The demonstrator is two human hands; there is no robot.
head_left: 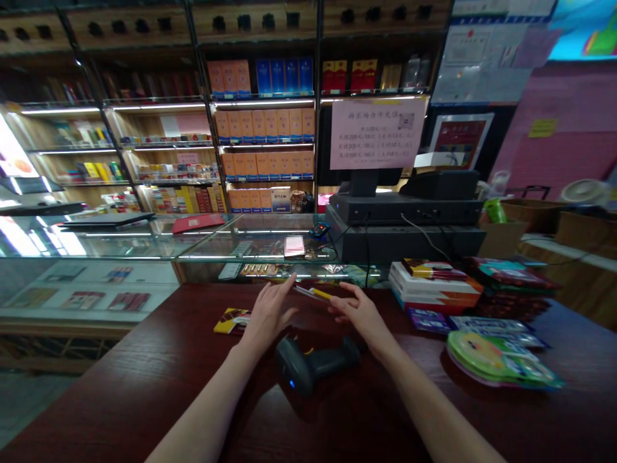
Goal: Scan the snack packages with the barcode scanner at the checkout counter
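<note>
My left hand (270,314) hovers over the dark red-brown table with its fingers stretched out and thumb apart, holding nothing. Just beside its wrist lies a yellow-and-brown chocolate bar packet (231,320), partly covered by the hand. My right hand (359,314) has its thumb and lower fingers at the end of a slim yellow-and-white pen (321,294), while the index finger sticks out above. The pen's pale end points left toward my left hand. Between my forearms a dark barcode scanner (308,363) lies on its side, a small blue light showing on its head.
Stacked boxes (431,286), brown packets (513,286) and green round-topped packages (496,360) sit on the right. Behind the table stands a glass display counter (260,225) with a black checkout terminal (409,209) bearing a paper sign. Stocked shelves (265,145) line the wall.
</note>
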